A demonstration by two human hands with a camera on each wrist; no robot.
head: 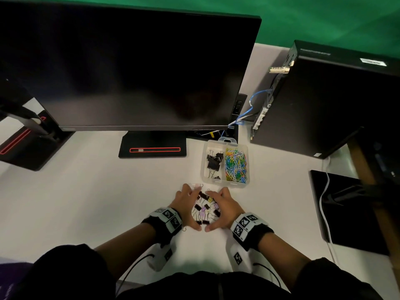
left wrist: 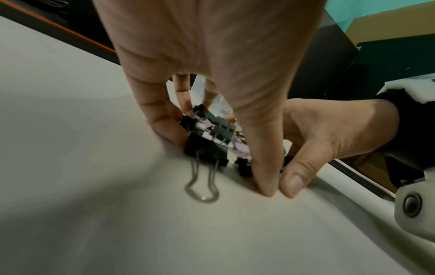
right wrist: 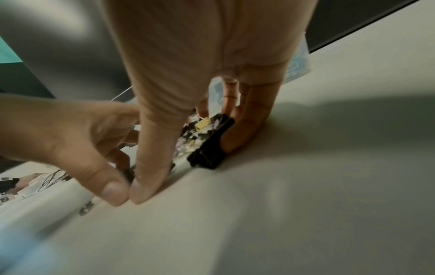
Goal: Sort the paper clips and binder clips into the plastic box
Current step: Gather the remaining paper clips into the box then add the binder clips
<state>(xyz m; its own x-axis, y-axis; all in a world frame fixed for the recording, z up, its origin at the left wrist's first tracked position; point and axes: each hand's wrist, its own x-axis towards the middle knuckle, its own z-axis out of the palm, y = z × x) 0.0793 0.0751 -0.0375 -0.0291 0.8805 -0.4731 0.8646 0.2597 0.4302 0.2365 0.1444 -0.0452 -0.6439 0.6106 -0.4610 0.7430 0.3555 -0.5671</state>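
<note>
Both hands stand on edge on the white matte tabletop [head: 108,202], cupped toward each other to form a closed ring. The left hand [head: 186,205] and the right hand [head: 225,210] meet at the thumb tips on the near side and nearly meet at the fingertips on the far side. Neither hand pinches or lifts anything; the fingers are gently curved, with their edges pressed to the surface as walls.

Enclosed within the ring lies a loose heap of small binder clips [head: 204,210], mostly black with a few lilac and one yellow, their wire handles splayed. In the left wrist view, one black binder clip [left wrist: 204,152] rests against the inner side of the left little finger [left wrist: 162,119], and its silver wire handle [left wrist: 202,186] pokes out under the ring toward the wrist. In the right wrist view, another black clip [right wrist: 209,156] lies against the right little finger [right wrist: 249,130]; motion blur obscures finer detail.

Just beyond the fingertips, slightly to the right, sits the clear rectangular two-compartment plastic box [head: 247,167], open. Its left compartment holds black binder clips [head: 213,160]; its right compartment holds multicoloured paper clips [head: 236,165].

Farther beyond the hands stands a dark flat monitor [head: 129,68] on a black base; beyond the box and to the right, a black desktop computer case [head: 324,94].
</note>
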